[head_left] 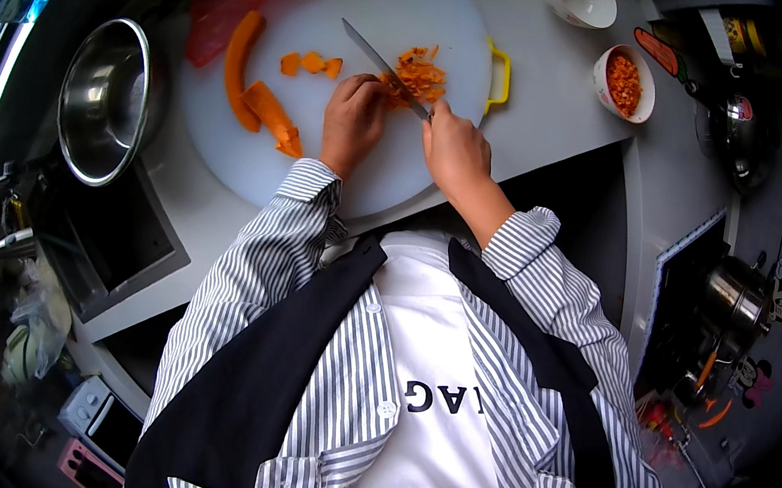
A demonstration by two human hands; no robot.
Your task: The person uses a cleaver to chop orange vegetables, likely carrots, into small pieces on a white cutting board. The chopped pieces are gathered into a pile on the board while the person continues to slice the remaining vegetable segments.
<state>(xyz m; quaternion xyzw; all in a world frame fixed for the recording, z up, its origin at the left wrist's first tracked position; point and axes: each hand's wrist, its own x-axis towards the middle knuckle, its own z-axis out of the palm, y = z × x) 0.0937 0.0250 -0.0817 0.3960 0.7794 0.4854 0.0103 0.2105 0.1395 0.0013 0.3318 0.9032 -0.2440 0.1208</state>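
My right hand (456, 150) grips the handle of a kitchen knife (378, 61), its blade slanting up and left across a heap of shredded orange squash (421, 79), probably pumpkin. Close to the blade, my left hand (354, 121) rests with curled fingers at the heap's left edge. Its fingertips are partly hidden, so what lies under them is unclear. Further left on the round white cutting board (282, 0) are several small squash pieces (312, 63), a long curved squash piece (238, 68) and a shorter squash chunk (273, 116).
A steel bowl (104, 101) stands left of the board, above the sink (171, 256). A bowl of chopped orange food (599, 88) and a white bowl (557, 3) sit to the right. The board has a yellow handle (507, 78). A steel pot (733, 293) is far right.
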